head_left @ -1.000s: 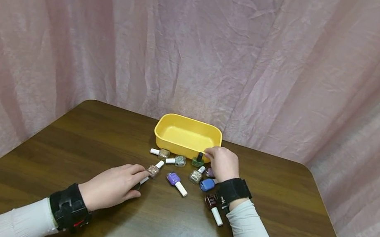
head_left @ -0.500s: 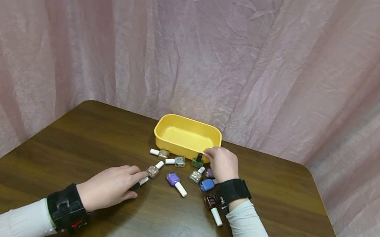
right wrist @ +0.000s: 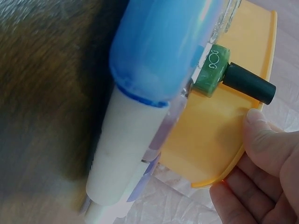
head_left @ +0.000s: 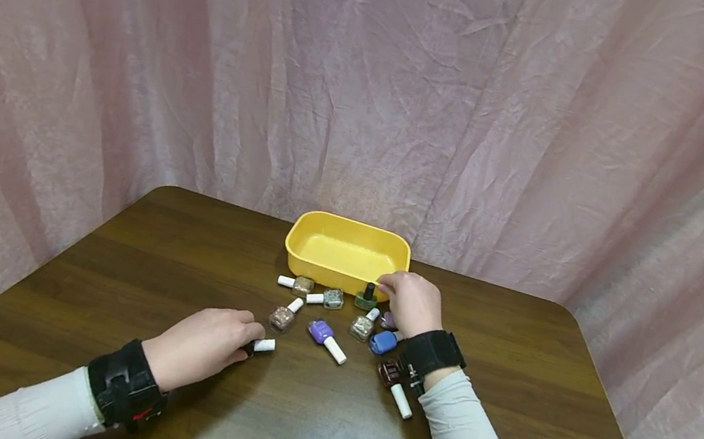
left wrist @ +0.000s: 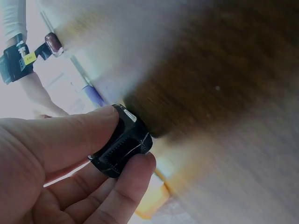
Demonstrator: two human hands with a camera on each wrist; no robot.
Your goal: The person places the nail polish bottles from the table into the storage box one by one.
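Note:
My left hand (head_left: 203,347) pinches a black nail polish bottle (left wrist: 125,142) between thumb and fingers, just above or on the table. Its white cap (head_left: 264,345) points right in the head view. At the table's back, my right hand (head_left: 413,304) holds the near right corner of the yellow bin (head_left: 346,256), thumb at the rim (right wrist: 254,116). A green nail polish bottle (right wrist: 212,70) with a black cap stands upright beside that hand. Just beyond my left fingers lies a rose-gold glitter bottle (head_left: 282,318).
Several more nail polish bottles lie about: purple (head_left: 321,332), blue (head_left: 383,343), dark red (head_left: 390,372), silver glitter (head_left: 362,328), gold glitter (head_left: 303,287) and grey-green glitter (head_left: 333,299). A pink curtain (head_left: 375,83) hangs behind the wooden table (head_left: 127,267).
My left hand has drawn slightly back from the rose-gold bottle, and the black bottle has come with it, its white cap swinging to the right. The right hand stays on the bin.

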